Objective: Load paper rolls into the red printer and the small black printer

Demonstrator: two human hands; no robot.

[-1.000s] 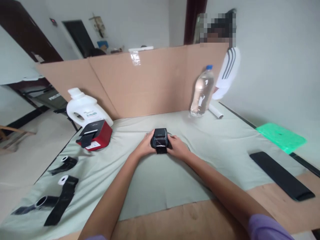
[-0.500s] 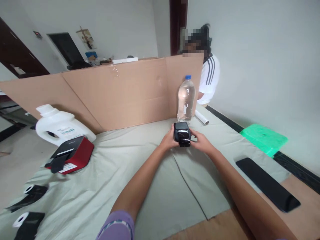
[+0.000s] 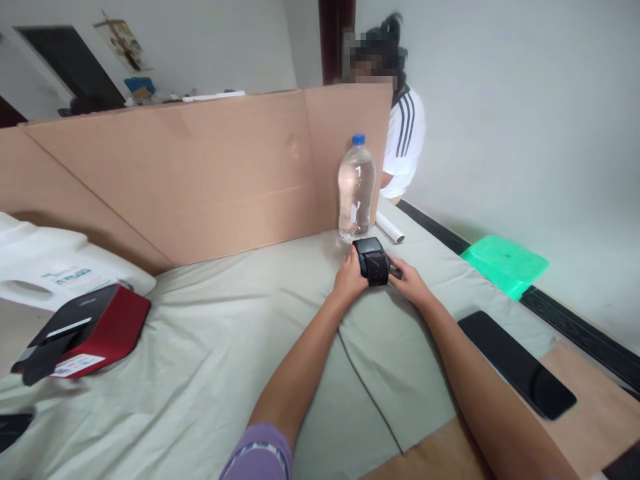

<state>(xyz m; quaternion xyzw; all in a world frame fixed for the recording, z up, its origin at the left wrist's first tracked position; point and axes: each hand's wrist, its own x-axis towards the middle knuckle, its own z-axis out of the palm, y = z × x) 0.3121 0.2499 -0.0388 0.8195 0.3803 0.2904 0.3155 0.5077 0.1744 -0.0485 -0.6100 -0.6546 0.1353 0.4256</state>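
A small black receipt printer (image 3: 369, 245) is in both my hands, just in front of the water bottle (image 3: 356, 187). A dark strip of paper (image 3: 376, 269) curls over its near face. My left hand (image 3: 349, 279) is closed around its left side. On the other side, the fingers of my right hand (image 3: 407, 280) press against its right edge. The underside of the printer is hidden, so I cannot tell whether it rests on the cloth.
A red and black printer (image 3: 120, 327) lies at the left by a white jug (image 3: 65, 257). A cardboard panel (image 3: 225, 180) stands behind. A white tube (image 3: 390, 228), a black phone (image 3: 517, 363) and a green stool (image 3: 505, 263) are at the right. A person (image 3: 407, 133) sits beyond the panel.
My view has turned left-to-right, so the scene sits further left. Both hands still hold the printer, which now looks slightly tilted. The paper rolls at the left have mostly left view.
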